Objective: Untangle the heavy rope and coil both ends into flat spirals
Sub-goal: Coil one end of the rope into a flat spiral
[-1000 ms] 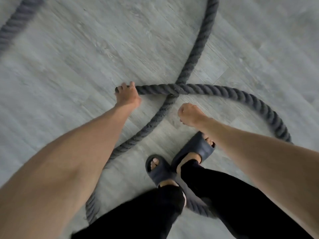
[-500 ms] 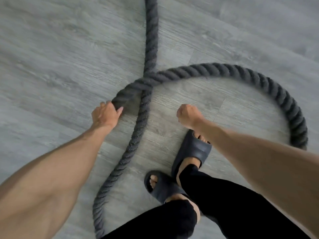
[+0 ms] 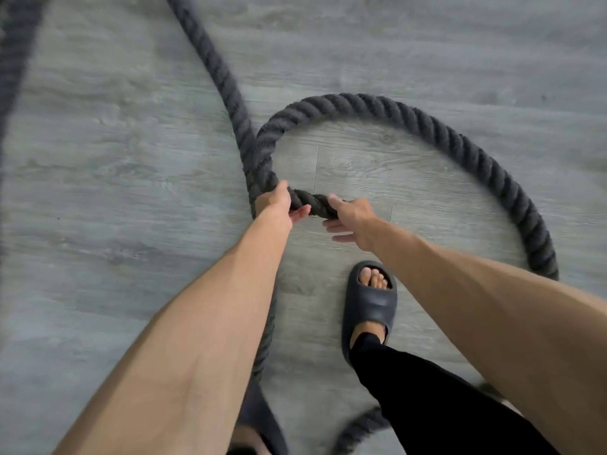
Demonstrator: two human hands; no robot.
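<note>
A thick dark grey twisted rope (image 3: 437, 129) lies on the grey wood-look floor and curves in a wide loop from the right round to the middle. My left hand (image 3: 276, 205) is shut on the rope near its end, beside a second strand (image 3: 226, 83) that runs up and away. My right hand (image 3: 351, 218) touches the rope's end from the right, thumb on top and fingers spread beneath it. The second strand passes under my left forearm toward the bottom of the view.
My right foot in a dark slide sandal (image 3: 369, 307) stands just below my hands, inside the loop. My left sandal (image 3: 259, 418) shows at the bottom edge. Another rope stretch (image 3: 16, 54) runs along the far left. A frayed rope piece (image 3: 361, 425) lies at the bottom.
My left hand has pulled the rope end inward and toward me, tightening the loop. My right hand, a loose fist before, has opened and come onto the rope end. I have stepped forward.
</note>
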